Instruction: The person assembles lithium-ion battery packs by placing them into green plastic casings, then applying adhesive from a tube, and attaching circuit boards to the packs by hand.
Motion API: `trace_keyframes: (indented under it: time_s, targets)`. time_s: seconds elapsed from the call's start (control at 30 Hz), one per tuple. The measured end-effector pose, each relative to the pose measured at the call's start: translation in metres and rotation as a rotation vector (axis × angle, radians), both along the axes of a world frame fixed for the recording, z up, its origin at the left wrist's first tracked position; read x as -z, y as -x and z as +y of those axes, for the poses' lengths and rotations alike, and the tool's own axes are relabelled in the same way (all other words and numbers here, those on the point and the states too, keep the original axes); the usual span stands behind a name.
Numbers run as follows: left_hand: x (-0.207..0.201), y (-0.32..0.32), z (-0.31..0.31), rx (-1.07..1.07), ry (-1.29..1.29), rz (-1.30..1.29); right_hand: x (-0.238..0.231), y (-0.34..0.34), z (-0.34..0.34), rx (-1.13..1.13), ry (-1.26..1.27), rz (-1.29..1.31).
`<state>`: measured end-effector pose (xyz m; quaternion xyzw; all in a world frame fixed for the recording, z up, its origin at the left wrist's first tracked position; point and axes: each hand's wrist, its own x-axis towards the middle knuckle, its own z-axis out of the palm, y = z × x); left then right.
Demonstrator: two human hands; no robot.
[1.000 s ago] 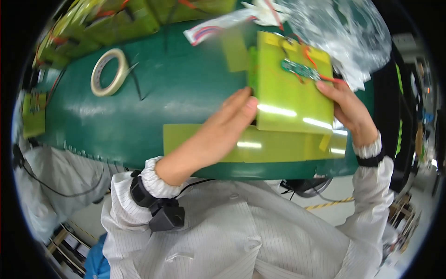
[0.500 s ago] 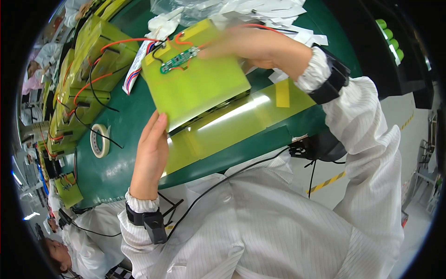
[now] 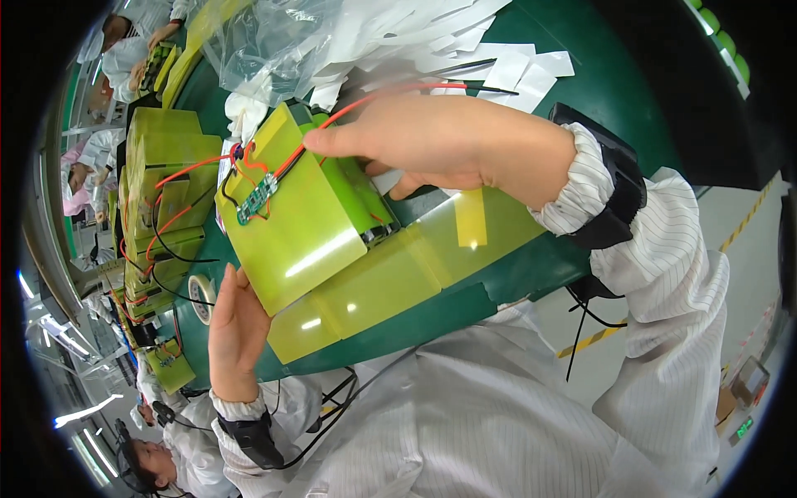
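Observation:
A battery pack (image 3: pixel 290 257) with yellow-green insulating sheets is tilted so that its right side shows green cells. A small green circuit board (image 3: pixel 256 199) lies on its top face, with red and black wires running from it. At the pack's lower left corner is my left hand (image 3: pixel 235 340), its fingers against the edge and partly hidden behind it. My right hand (image 3: pixel 448 145) reaches over the far right side; its thumb presses by the red wire (image 3: pixel 365 100) at the upper edge, and its other fingers curl down beside the pack.
A long yellow-green sheet (image 3: pixel 390 286) lies on the green table (image 3: pixel 531 278) under the pack. More wired packs (image 3: pixel 170 174) stand at the left, near a tape roll (image 3: pixel 200 297). White paper strips (image 3: pixel 390 37) and clear plastic (image 3: pixel 266 41) are heaped at the back. Other people sit along the left.
The pack has turned and tilted, so its right side with the cells now shows. My right hand has come from the circuit board to that side; my left hand stays by the lower left corner.

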<state>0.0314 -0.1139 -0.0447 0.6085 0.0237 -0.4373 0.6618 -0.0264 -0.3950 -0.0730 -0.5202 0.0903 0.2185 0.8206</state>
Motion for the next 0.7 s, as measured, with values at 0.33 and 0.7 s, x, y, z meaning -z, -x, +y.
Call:
trace_keyframes:
  time_s: [0.33, 0.7]
  targets:
    - [-0.013, -0.004, -0.012, 0.015, -0.248, -0.098, -0.016, 0.005, -0.034, -0.166, 0.622, -0.142]
    - [-0.013, -0.005, -0.018, 0.067, -0.275, -0.098, 0.009, 0.02, -0.022, -0.246, 0.37, -0.113]
